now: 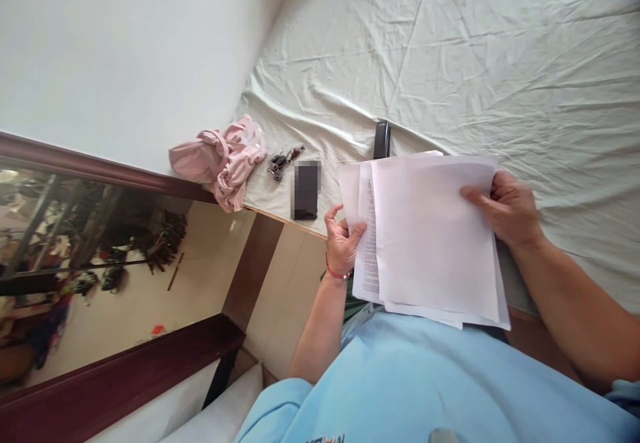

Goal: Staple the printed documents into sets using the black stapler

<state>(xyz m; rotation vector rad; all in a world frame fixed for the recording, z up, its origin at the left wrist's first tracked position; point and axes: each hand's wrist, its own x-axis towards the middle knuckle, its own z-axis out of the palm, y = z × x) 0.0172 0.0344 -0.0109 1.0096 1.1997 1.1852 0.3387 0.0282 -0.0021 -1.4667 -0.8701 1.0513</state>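
Observation:
A loose stack of white papers [435, 236] is held up in front of my body, its sheets unevenly fanned. The top sheet looks blank, while printed text shows on a sheet at the left side. My left hand [344, 237], with a red cord at the wrist, grips the left edge between thumb and fingers. At the upper right corner, my right hand [510, 208] pinches the sheets, thumb on top and fingers behind. A black stapler-like object [382, 139] lies just beyond the papers' top edge, partly hidden by them.
A dark phone [305, 191], a bunch of keys [283, 161] and a crumpled pink cloth [225, 161] lie left on the pale cloth-covered surface [475, 63]. A dark-red framed opening [110, 169] stands at the left beside the white wall [125, 49].

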